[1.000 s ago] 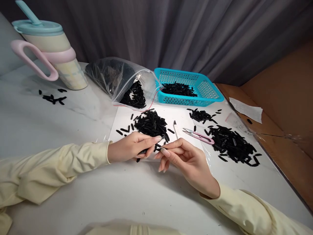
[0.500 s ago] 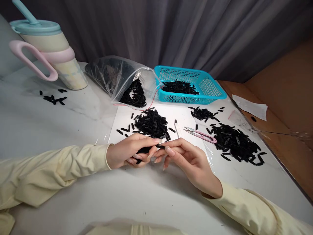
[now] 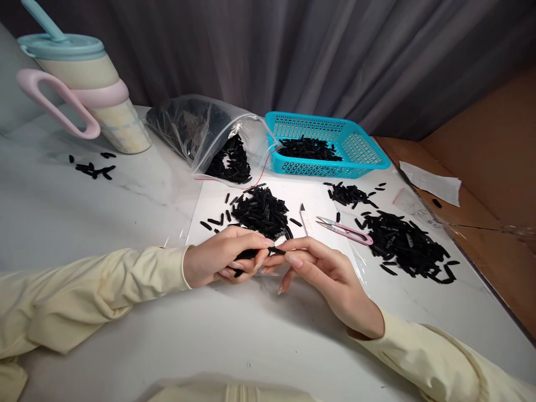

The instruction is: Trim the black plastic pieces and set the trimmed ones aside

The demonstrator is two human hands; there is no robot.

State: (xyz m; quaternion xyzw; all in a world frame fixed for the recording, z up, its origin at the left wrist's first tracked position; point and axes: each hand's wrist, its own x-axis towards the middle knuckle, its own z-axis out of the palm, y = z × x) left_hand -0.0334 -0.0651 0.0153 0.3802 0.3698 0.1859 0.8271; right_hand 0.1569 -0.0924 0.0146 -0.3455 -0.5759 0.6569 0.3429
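My left hand (image 3: 229,254) is closed around a few small black strips (image 3: 247,254), its thumb and forefinger pinching near one end. Between the two hands lies a single narrow black strip (image 3: 276,251), and my right hand (image 3: 320,265) pinches its right end between thumb and forefinger. The other fingers of the right hand are partly curled below. Just beyond my hands, a heap of black strips (image 3: 262,212) rests on a white sheet (image 3: 205,201). A craft knife (image 3: 307,221) and pink-handled thread snips (image 3: 349,231) lie right of that heap.
A turquoise basket (image 3: 330,169) holding black strips stands at the back, beside a clear plastic bag (image 3: 188,125) of more strips. Further piles (image 3: 408,245) lie at right. A tumbler (image 3: 113,111) with a pink handle is at left; cardboard (image 3: 481,134) borders the right.
The right hand has shifted very slightly to the right, and a little more of the black strip shows between the hands. The objects on the table stay in place.
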